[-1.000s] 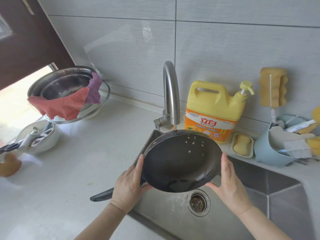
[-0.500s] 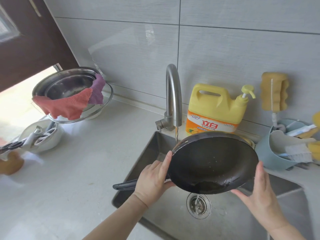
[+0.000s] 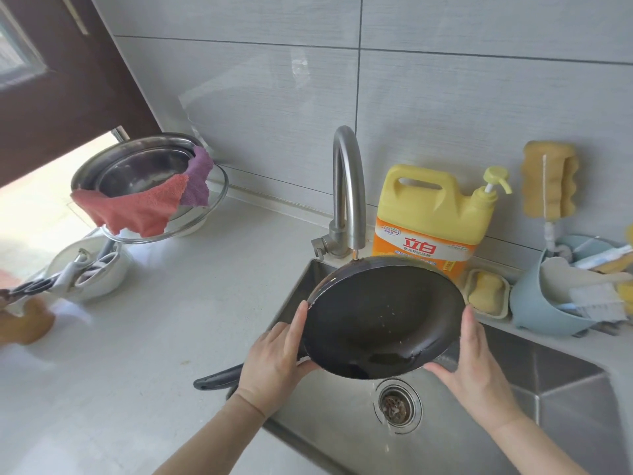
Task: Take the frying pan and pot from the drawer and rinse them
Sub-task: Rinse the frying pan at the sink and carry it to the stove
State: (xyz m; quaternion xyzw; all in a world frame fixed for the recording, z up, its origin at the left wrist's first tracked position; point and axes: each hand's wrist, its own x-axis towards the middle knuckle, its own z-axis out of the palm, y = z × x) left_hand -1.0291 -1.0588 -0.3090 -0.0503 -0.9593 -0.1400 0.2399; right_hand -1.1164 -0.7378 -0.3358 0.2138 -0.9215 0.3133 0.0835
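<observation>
— Frying pan (image 3: 383, 320)?
— Held tilted above the sink (image 3: 565, 389), dark inside facing the camera, upper rim just under the faucet (image 3: 347, 186) spout at 12 o'clock. Droplets scattered on the coating, a little water pooled at the low edge near 6 o'clock.

— Left hand (image 3: 274, 361)?
— Clamped on the rim at 9 o'clock: thumb laid up along the inner edge, remaining fingers hidden behind the pan. Handle (image 3: 219, 378) poking out past the wrist toward 8 o'clock, over the counter (image 3: 154, 337) edge.

— Right hand (image 3: 476, 365)?
— Fingers together and flat against the rim at 4 o'clock, thumb up along the edge at 3 o'clock; pressing rather than wrapping. Hard to tell how much curls underneath.

— Below the pan?
— Drain (image 3: 397, 406) at 6 o'clock, a thin trickle falling beside it.

— Behind?
— Yellow detergent jug (image 3: 431, 214) with pump at 1 o'clock, partly hidden by the pan's rim. Soap dish (image 3: 486, 293) at 2 o'clock, just beside the pan. Blue caddy (image 3: 548, 313) of brushes at 3 o'clock, a sponge (image 3: 548, 180) on the tiled wall above it.

— Pot?
— Steel pot (image 3: 144, 169) far off at 10 o'clock on the counter, inside a glass bowl, red cloth (image 3: 137, 207) and purple cloth (image 3: 198, 176) draped over the rim. Well apart from both hands.

— Far left?
— White bowl (image 3: 92, 269) holding scissors, at 9 o'clock.
</observation>
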